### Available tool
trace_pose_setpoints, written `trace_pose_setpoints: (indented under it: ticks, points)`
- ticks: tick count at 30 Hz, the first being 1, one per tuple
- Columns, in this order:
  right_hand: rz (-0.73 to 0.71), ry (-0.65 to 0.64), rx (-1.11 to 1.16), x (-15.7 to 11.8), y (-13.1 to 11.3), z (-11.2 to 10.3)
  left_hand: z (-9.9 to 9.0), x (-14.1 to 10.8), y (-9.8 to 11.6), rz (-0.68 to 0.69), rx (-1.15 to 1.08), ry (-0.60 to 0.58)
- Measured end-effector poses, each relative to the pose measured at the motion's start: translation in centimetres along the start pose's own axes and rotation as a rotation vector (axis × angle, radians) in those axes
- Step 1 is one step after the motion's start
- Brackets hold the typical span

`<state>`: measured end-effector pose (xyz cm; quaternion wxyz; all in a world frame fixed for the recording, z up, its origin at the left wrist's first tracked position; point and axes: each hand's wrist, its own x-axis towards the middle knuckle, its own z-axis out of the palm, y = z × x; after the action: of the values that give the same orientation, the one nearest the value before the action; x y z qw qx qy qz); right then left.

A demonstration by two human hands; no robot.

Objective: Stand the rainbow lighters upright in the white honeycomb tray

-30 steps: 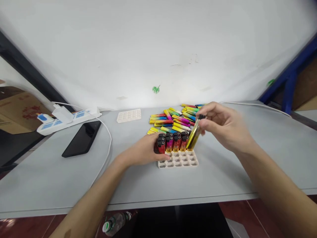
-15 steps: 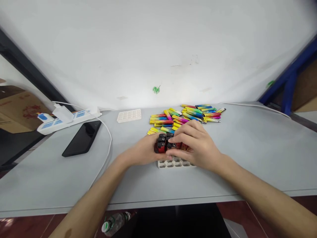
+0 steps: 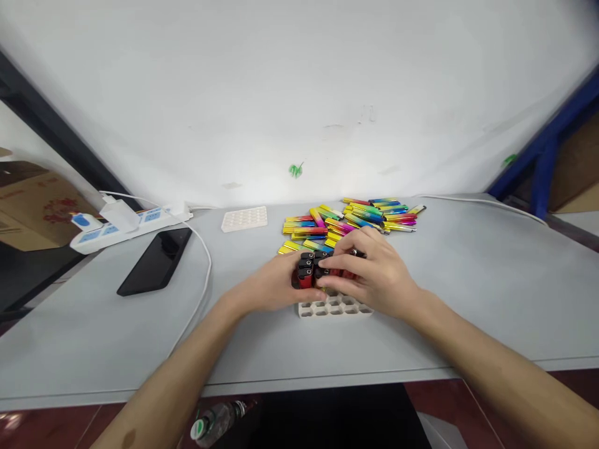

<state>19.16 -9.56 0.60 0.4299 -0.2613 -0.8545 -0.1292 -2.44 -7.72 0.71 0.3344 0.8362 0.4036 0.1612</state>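
Several black-topped red lighters [image 3: 306, 274] stand upright in a bunch over a white tray with holes [image 3: 336, 307]. My left hand [image 3: 276, 284] is curled around the bunch's left side, its thumb along the front. From the right, my right hand [image 3: 374, 268] pinches a black-topped piece at the bunch with thumb and fingers; its fingers hide part of the bunch and the tray's back. Behind both hands lies a loose pile of shiny, multicoloured metallic sleeves [image 3: 355, 218].
A second white tray [image 3: 244, 218] lies near the wall. On the left are a black phone [image 3: 156, 260], a power strip [image 3: 131, 227] and a white cable [image 3: 206, 274]. A bottle [image 3: 218, 422] is below the table's front edge.
My right hand's fingers have shifted slightly, and the thumb has risen. A little more of the holed tray's front right now shows.
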Motion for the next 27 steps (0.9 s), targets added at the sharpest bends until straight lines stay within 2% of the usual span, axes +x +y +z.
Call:
trace_pose_setpoints:
  ticks: [3,7,9,11,14,16,22,27]
  points:
    - [0.084,0.065,0.055,0.2,0.2,-0.4,0.0,0.0,0.0,-0.008,0.013,0.010]
    - [0.350,0.190,0.005,0.0,2.2,-1.2,-0.1,-0.1,0.1,-0.030,0.003,0.016]
    - [0.511,0.158,-0.079,-0.6,4.1,-1.2,-0.2,-0.1,0.1,-0.033,0.005,0.007]
    - [0.616,0.032,-0.165,-1.6,6.0,-0.9,-0.2,0.0,0.2,-0.031,0.022,0.009]
    - [0.647,-0.175,-0.253,-3.2,8.2,0.1,-0.2,0.0,0.2,-0.025,0.055,0.025]
    - [0.606,-0.224,-0.291,-3.8,8.8,1.0,-0.2,-0.1,0.3,-0.017,0.057,0.033]
    - [0.495,-0.200,-0.424,-3.7,8.9,2.6,-0.1,-0.1,0.5,-0.026,0.067,0.048]
    - [0.507,-0.178,-0.373,-3.7,9.1,2.8,-0.2,-0.2,0.5,-0.030,0.071,0.042]
